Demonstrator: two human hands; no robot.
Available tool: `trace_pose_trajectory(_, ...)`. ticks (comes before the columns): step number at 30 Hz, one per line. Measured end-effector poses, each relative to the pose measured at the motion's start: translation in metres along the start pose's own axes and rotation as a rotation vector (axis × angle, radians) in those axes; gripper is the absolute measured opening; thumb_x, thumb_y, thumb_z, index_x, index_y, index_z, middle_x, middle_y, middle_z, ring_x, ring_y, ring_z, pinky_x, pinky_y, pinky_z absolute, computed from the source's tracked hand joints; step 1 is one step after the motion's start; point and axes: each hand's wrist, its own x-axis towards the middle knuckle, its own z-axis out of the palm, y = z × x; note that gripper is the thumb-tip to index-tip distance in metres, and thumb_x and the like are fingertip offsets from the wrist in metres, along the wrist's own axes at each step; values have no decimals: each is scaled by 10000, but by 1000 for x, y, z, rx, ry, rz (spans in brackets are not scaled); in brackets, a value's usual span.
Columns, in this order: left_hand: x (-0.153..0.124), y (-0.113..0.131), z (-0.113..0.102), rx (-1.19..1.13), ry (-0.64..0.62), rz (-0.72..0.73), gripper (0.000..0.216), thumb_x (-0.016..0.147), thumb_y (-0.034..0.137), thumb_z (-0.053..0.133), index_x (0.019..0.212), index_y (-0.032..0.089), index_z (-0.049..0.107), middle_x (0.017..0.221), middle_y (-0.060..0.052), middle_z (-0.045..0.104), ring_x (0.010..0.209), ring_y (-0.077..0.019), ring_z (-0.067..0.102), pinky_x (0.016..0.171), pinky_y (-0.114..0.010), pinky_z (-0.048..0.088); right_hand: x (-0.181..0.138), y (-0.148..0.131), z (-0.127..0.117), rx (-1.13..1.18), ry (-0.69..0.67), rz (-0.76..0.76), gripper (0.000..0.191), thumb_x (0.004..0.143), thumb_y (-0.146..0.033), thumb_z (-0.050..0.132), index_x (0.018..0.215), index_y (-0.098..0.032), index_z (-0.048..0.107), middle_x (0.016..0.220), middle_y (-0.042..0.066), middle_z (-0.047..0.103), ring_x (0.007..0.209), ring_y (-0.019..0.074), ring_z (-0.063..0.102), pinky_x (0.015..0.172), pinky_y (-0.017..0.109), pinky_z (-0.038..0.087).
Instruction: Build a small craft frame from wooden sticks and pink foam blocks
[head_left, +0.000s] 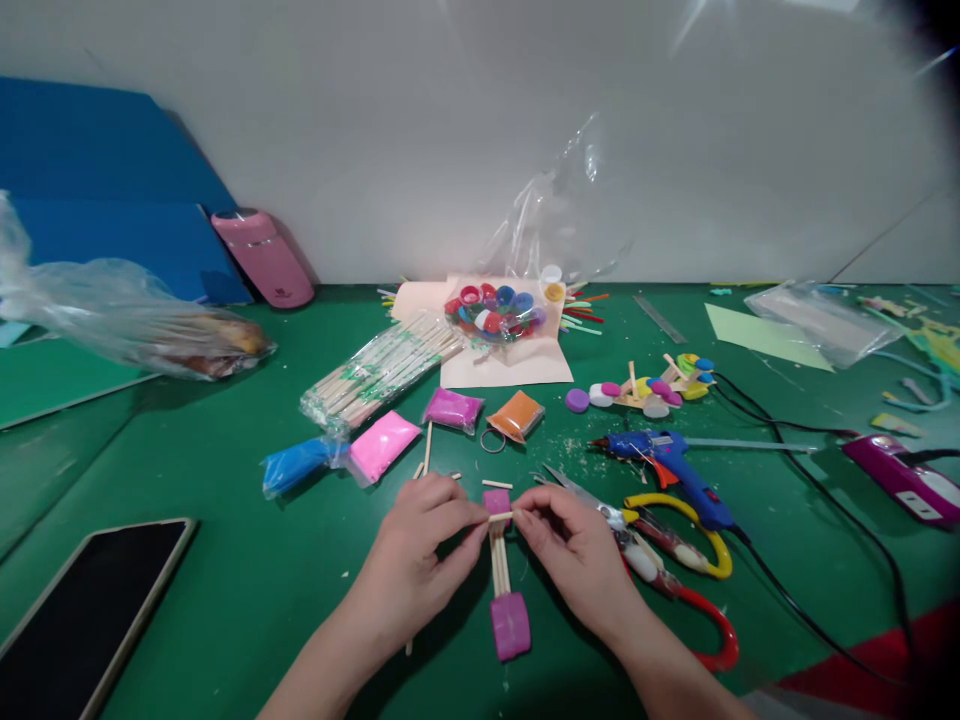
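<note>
My left hand point(424, 550) and my right hand point(576, 552) pinch opposite ends of a short wooden stick point(500, 517). The stick lies level across a small model, close to its far end; whether it touches is hard to tell. That model has several parallel wooden sticks point(501, 570) joining a purple block point(511, 628) at the near end to another purple block point(495, 499) at the far end. Just beyond it rests a second short stick piece point(497, 484). Longer sticks point(428, 448) lie behind my left hand, partly hidden by it.
Scissors point(716, 622), pliers with yellow handles point(718, 560) and a blue glue gun point(694, 480) with its cord lie right. Clay packets point(384, 446), bagged chopsticks point(382, 370) and bottle caps point(495, 310) stand behind. A phone point(90, 610) is at left.
</note>
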Motion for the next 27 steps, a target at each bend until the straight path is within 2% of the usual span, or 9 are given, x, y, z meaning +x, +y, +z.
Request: trace_pose_trajectory(27, 0, 1, -1, 27, 9, 1, 148, 781, 135, 510, 761, 184, 648, 671, -23, 557, 646, -141, 524, 604, -271, 421, 0, 0, 0, -5, 1, -2, 175, 839, -299, 472, 806, -171, 587, 734, 18, 545, 640, 126, 493, 550, 219, 390)
